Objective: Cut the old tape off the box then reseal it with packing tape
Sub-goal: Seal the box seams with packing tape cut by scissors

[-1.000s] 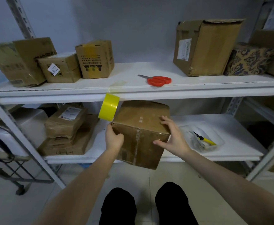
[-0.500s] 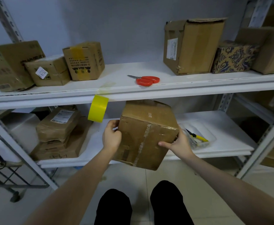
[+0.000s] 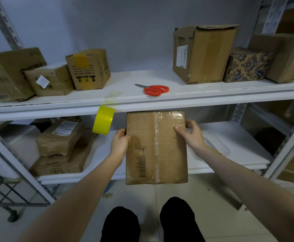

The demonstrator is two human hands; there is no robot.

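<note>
Since half a second ago the box (image 3: pixel 156 147) has been turned. It was tilted then, with a corner toward the camera. Now one broad brown face lies square to the view. The right hand (image 3: pixel 190 135) has moved up from the lower right edge to the upper right edge. The left hand (image 3: pixel 120 142) stays on the left edge.

Both hands hold the box in the air in front of the lower shelf (image 3: pixel 238 142). The left grip wraps its fingers round the left edge. The right grip pinches the right edge, with the thumb flat on the face and the fingers behind.

The box's long axis runs from 12 to 6 o'clock. A strip of old tape (image 3: pixel 155 145), clear and printed, runs the same way down the middle of the face. A barcode (image 3: pixel 142 165) sits at 7 o'clock on the face.

At 10 o'clock from the box, just beside it, a yellow tape roll (image 3: pixel 103 122) hangs by its own strip from the front lip of the upper shelf (image 3: pixel 212 95). That lip hides the box's far edge. Red-handled scissors (image 3: pixel 154 89) lie on the upper shelf at 12 o'clock. Plain cardboard boxes stand on that shelf at 10 and 1 o'clock, with a patterned box (image 3: pixel 245 65) at 2 o'clock.

Stacked brown parcels (image 3: pixel 60 137) lie on the lower shelf at 9 o'clock. A clear tray (image 3: pixel 217 145) sits at 3 o'clock, partly hidden by the right wrist.
</note>
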